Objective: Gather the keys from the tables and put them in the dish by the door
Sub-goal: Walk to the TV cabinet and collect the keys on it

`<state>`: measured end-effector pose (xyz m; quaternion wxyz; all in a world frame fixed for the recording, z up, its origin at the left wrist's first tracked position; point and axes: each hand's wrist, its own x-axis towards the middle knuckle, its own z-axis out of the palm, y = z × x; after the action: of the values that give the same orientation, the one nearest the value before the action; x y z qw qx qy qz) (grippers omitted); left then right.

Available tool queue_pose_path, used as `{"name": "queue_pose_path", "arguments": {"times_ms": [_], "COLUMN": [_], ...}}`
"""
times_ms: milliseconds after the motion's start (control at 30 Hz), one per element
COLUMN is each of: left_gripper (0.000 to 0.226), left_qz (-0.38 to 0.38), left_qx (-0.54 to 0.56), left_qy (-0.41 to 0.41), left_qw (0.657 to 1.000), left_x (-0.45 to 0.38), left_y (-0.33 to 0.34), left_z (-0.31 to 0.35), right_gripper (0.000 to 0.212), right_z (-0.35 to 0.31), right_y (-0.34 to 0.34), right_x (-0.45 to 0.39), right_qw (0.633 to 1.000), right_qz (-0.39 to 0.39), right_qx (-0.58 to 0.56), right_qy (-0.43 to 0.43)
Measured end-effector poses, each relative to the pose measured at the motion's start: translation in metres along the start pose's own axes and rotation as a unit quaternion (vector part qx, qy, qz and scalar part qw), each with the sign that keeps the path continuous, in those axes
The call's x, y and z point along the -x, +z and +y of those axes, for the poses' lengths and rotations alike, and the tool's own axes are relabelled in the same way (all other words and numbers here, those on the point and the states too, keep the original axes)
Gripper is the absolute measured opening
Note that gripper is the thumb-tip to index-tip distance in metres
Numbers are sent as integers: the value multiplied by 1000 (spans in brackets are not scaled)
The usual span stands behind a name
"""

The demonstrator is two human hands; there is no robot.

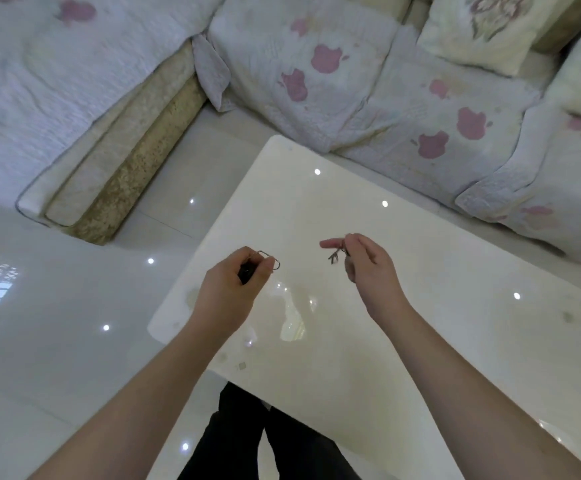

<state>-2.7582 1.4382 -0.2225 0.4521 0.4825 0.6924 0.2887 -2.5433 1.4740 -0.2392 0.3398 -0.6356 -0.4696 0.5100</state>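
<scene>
My left hand [235,284] grips a dark key fob with a metal clip ring [269,258] sticking out past my fingers. In my right hand [365,261] a small bunch of keys [337,254] is pinched, hanging below my fingers; the index finger points left. Both hands hover over the near left part of a glossy white coffee table [351,341]. No dish or door is in view.
A sectional sofa [368,84] with white quilted covers and pink prints wraps round the far and left sides, with a cushion [479,26] at the back. Shiny white floor tiles [57,323] lie to the left. My dark trouser legs [265,441] stand at the table's near edge.
</scene>
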Motion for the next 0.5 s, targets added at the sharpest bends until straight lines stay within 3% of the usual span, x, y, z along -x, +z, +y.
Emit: {"name": "queue_pose_path", "arguments": {"times_ms": [133,233,367,500], "left_gripper": [16,14,14,13], "left_qz": [58,76,110,146], "left_qx": [-12,-31,-2,13], "left_qy": [22,55,55,53], "left_qw": [998,995,992,988], "left_x": [42,75,113,150], "left_y": [-35,-53,-70,-89], "left_z": [27,43,59,63], "right_gripper": [42,32,25,36], "right_z": [-50,-66,-71,-75], "right_y": [1,5,24,50], "right_x": [40,71,101,124], "right_qw": [996,992,974,943], "right_qz": [-37,-63,-138,-233], "right_qx": [-83,-110,-159,-201], "right_qy": [-1,15,84,126]}}
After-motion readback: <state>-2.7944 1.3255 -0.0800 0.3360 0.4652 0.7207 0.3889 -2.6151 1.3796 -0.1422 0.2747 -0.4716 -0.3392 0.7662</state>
